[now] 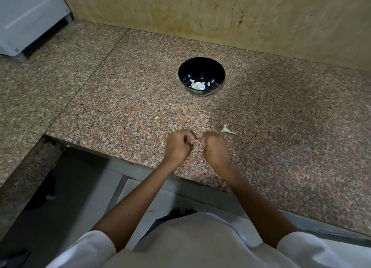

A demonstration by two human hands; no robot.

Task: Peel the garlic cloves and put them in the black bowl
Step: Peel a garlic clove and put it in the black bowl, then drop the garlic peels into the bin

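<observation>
Counter: I see a speckled granite counter filling most of the view, with a tan wall panel behind it and a white appliance cut off at the upper left
Arms: both bare forearms reach forward from white sleeves and converge over the counter's near edge
Black bowl: the black bowl sits upright well beyond the hands, toward the wall, with several peeled cloves lying in its bottom
Left hand: the left hand is curled nearly into a fist, knuckles up, fingertips pinched at the gap between the hands
Right hand: the right hand mirrors it, curled tight, fingertips pinched against the left's
Garlic clove: I make out only a pale sliver of a garlic clove gripped between the two sets of fingertips; most of it is hidden by the fingers, so I cannot tell how much skin is on it
Garlic piece: a pale garlic piece lies on the counter just beyond the right hand; whether clove or loose skin I cannot tell
Scrap: a tiny pale scrap lies on the counter beyond the left hand, apart from it
</observation>
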